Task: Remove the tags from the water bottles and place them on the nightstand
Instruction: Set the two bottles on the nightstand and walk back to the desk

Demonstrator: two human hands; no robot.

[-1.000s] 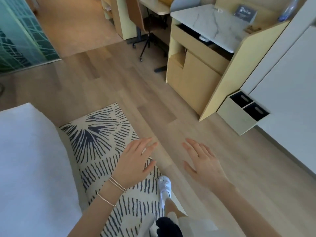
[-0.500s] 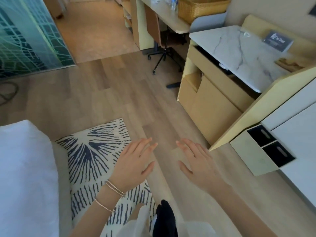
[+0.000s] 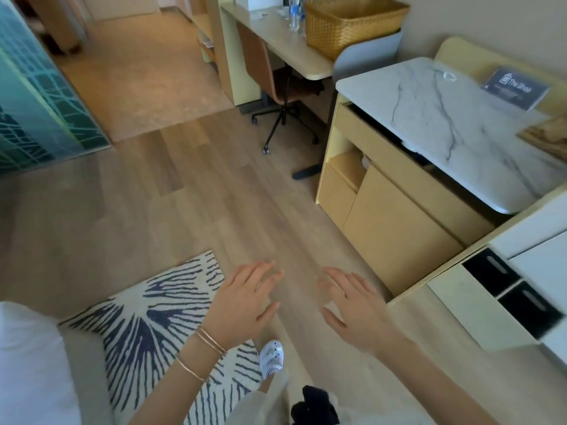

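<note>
Clear water bottles [image 3: 294, 13] with blue labels, upright on far desk [image 3: 277, 41] beside wicker basket [image 3: 349, 21]

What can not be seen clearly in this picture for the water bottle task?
- Water bottles, head view: far away on the desk, tops cut off by the upper edge; tags too small to tell.
- Nightstand: cannot tell which furniture it is.
- Sign on the marble top: small print blurred.
- Left hand and right hand: empty, open.
</note>
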